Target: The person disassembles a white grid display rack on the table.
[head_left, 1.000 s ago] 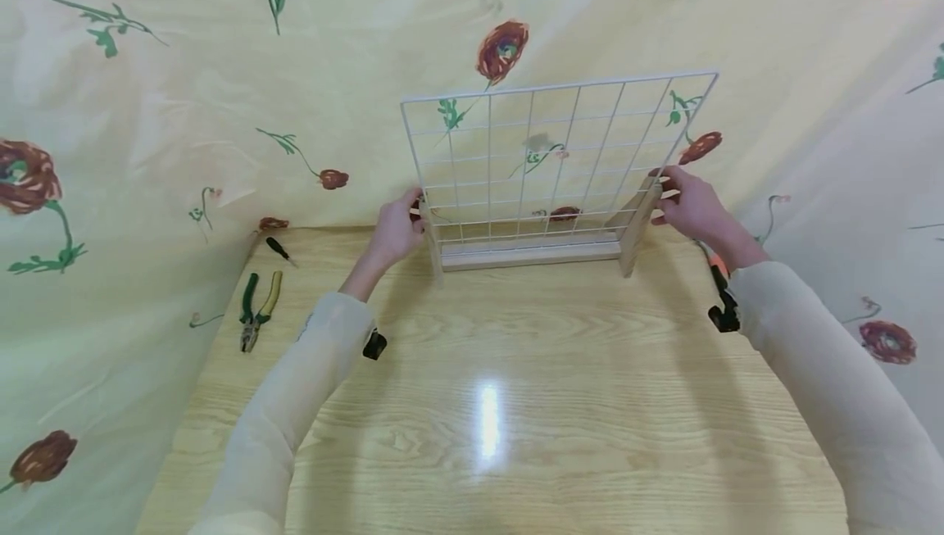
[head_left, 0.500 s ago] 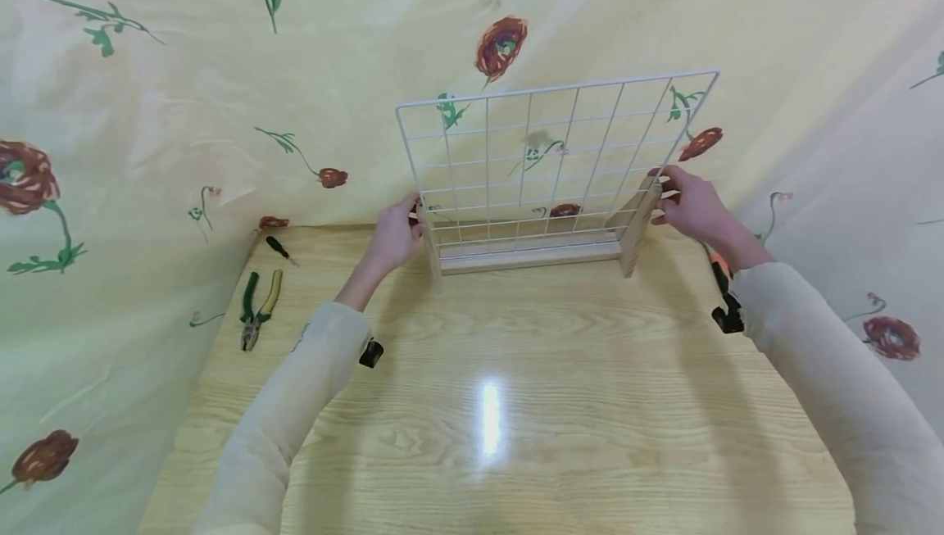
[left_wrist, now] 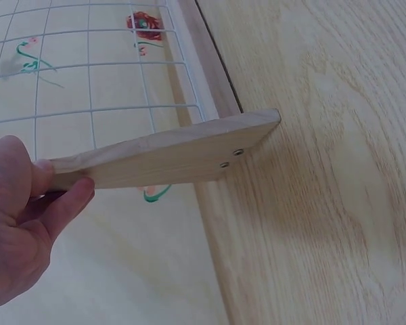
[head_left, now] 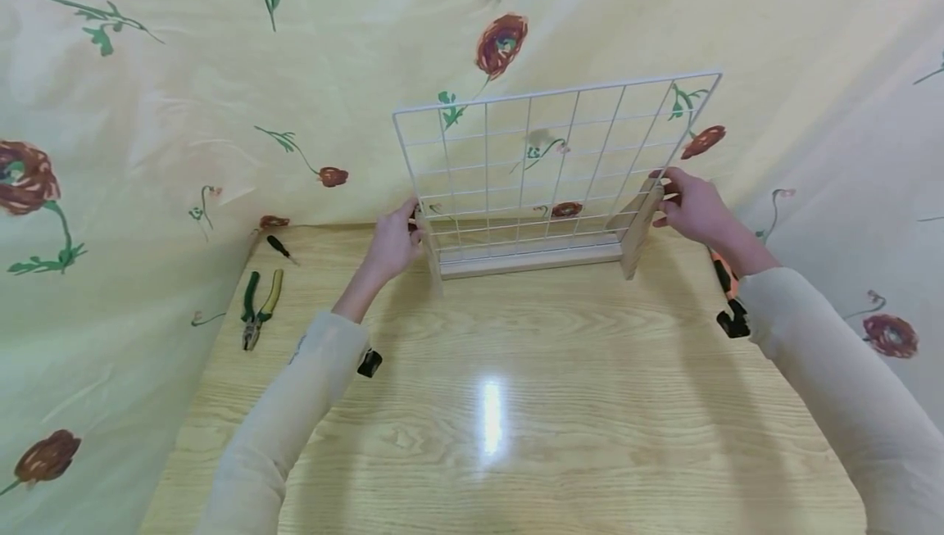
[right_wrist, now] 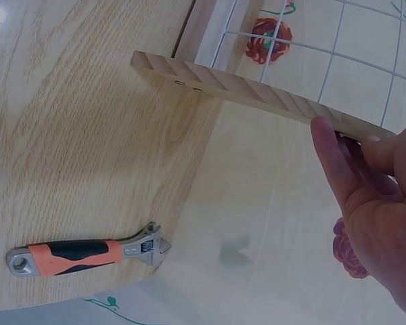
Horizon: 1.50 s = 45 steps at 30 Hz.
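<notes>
A white wire grid point(head_left: 546, 150) stands upright, tilted back, in a wooden stand near the table's back edge. The stand has a side board at each end and a crossbar point(head_left: 531, 260) between them. At the left, my left hand point(head_left: 392, 242) pinches the upper end of the left side board point(left_wrist: 169, 152); two screw heads show near that board's lower end. My right hand point(head_left: 696, 206) holds the upper end of the right side board point(right_wrist: 237, 91) between thumb and fingers. Some fingertips of both hands are hidden behind the boards.
Pliers point(head_left: 258, 310) with green and yellow handles and a small black-handled screwdriver point(head_left: 280, 248) lie at the table's left. An orange and black adjustable wrench point(right_wrist: 88, 254) lies at the right. Flower-patterned cloth point(head_left: 354, 52) hangs behind and at both sides.
The rack's left end has shifted slightly left and nearer to me, my left hand moving along with it. My right hand and the right end have hardly moved.
</notes>
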Each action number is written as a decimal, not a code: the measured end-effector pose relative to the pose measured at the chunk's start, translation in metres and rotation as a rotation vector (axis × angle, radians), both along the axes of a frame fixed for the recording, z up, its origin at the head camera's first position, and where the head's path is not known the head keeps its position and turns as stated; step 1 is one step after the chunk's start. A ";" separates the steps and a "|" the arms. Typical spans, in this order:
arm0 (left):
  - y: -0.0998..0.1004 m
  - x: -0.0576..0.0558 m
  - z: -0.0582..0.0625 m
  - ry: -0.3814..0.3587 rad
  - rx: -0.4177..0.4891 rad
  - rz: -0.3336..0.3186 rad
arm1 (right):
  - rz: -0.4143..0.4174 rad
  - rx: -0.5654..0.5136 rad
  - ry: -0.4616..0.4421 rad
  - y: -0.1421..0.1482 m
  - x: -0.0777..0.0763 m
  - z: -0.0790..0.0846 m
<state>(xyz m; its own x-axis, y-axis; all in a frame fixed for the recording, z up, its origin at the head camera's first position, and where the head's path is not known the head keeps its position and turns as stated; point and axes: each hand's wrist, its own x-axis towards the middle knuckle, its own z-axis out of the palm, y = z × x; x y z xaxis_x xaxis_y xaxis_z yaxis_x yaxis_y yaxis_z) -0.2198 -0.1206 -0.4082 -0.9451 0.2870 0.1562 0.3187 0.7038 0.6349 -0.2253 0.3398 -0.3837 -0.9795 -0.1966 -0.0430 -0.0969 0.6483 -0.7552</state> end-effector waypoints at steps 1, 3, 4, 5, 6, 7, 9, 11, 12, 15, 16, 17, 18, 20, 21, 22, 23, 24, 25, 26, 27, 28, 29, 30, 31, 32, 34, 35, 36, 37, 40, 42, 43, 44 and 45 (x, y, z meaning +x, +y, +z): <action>0.000 0.000 0.000 0.006 -0.004 0.001 | 0.002 0.003 0.007 0.000 0.000 0.000; 0.000 0.001 0.001 0.011 -0.002 0.000 | 0.009 0.009 0.021 0.000 0.001 0.000; 0.000 0.002 0.001 0.012 -0.002 0.000 | 0.011 0.011 0.025 -0.001 0.001 0.001; -0.001 0.002 0.001 0.012 -0.001 0.000 | 0.015 0.018 0.033 -0.001 0.002 0.001; -0.001 0.003 0.001 0.011 0.001 -0.002 | 0.018 0.024 0.039 -0.001 0.003 0.001; -0.001 0.004 0.001 0.008 0.006 -0.001 | 0.022 0.032 0.046 -0.001 0.004 0.001; -0.001 0.006 0.001 0.002 0.014 -0.002 | 0.023 0.036 0.050 -0.002 0.005 0.002; -0.001 0.008 0.000 0.009 0.009 -0.003 | 0.022 0.038 0.049 -0.002 0.007 0.001; -0.001 0.009 0.000 0.010 0.008 -0.003 | 0.022 0.035 0.047 -0.002 0.007 0.001; -0.002 0.012 -0.001 0.016 -0.012 -0.005 | 0.022 0.024 0.032 -0.002 0.010 0.000; -0.002 0.013 -0.001 0.020 -0.020 -0.006 | 0.024 0.027 0.035 -0.003 0.011 0.000; -0.002 0.014 -0.001 0.025 -0.029 -0.006 | 0.024 0.028 0.038 -0.002 0.012 0.000; -0.002 0.015 -0.001 0.028 -0.032 -0.008 | 0.024 0.030 0.041 -0.002 0.013 -0.001; -0.002 0.017 0.000 0.039 -0.039 -0.011 | 0.023 0.035 0.050 -0.002 0.015 -0.001; -0.002 0.018 0.000 0.042 -0.041 -0.011 | 0.020 0.037 0.055 -0.002 0.015 -0.002; -0.002 0.019 0.001 0.044 -0.039 -0.013 | 0.020 0.038 0.057 -0.002 0.016 -0.002; -0.002 0.020 0.001 0.046 -0.037 -0.013 | 0.021 0.042 0.058 -0.002 0.016 -0.003; -0.002 0.021 0.001 0.046 -0.035 -0.014 | 0.022 0.044 0.058 -0.002 0.017 -0.003; -0.002 0.022 0.001 0.049 -0.035 -0.015 | 0.025 0.045 0.058 -0.002 0.018 -0.003; -0.002 0.023 0.001 0.052 -0.036 -0.016 | 0.026 0.047 0.057 -0.003 0.019 -0.002; -0.003 0.024 0.001 0.059 -0.038 -0.017 | 0.027 0.048 0.054 -0.003 0.020 -0.002; -0.003 0.025 0.001 0.068 -0.038 -0.020 | 0.030 0.049 0.053 -0.003 0.020 -0.002; -0.003 0.026 0.001 0.077 -0.041 -0.022 | 0.029 0.051 0.052 -0.003 0.021 -0.002; -0.003 0.026 0.000 0.087 -0.041 -0.024 | 0.028 0.051 0.053 -0.003 0.022 -0.002; -0.003 0.027 0.000 0.098 -0.042 -0.026 | 0.027 0.052 0.055 -0.004 0.023 -0.001; -0.003 0.028 0.000 0.104 -0.042 -0.027 | 0.025 0.055 0.054 -0.004 0.023 -0.002; -0.004 0.030 -0.001 0.114 -0.043 -0.027 | 0.022 0.058 0.054 -0.005 0.025 -0.002; -0.004 0.031 -0.002 0.115 -0.041 -0.027 | 0.021 0.057 0.051 -0.005 0.025 -0.002; -0.005 0.032 -0.003 0.115 -0.038 -0.026 | 0.021 0.056 0.049 -0.005 0.026 -0.002; -0.005 0.033 -0.003 0.115 -0.036 -0.025 | 0.020 0.056 0.049 -0.006 0.026 -0.003; -0.005 0.036 -0.004 0.122 -0.024 -0.025 | 0.021 0.054 0.055 -0.006 0.029 -0.004; -0.006 0.038 -0.004 0.130 -0.019 -0.025 | 0.023 0.060 0.062 -0.006 0.030 -0.005; -0.006 0.039 -0.004 0.135 -0.015 -0.026 | 0.022 0.065 0.065 -0.006 0.031 -0.005; -0.006 0.040 -0.004 0.136 -0.011 -0.028 | 0.024 0.065 0.067 -0.005 0.031 -0.005; -0.006 0.041 -0.005 0.133 -0.004 -0.030 | 0.025 0.067 0.069 -0.005 0.032 -0.005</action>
<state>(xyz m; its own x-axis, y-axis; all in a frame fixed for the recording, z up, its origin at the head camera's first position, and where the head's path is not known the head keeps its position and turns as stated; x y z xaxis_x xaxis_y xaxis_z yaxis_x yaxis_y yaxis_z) -0.1786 -0.1262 -0.4128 -0.9072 0.3154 0.2784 0.4206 0.6954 0.5826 -0.1933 0.3345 -0.3892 -0.9756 -0.2195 0.0102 -0.1635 0.6939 -0.7013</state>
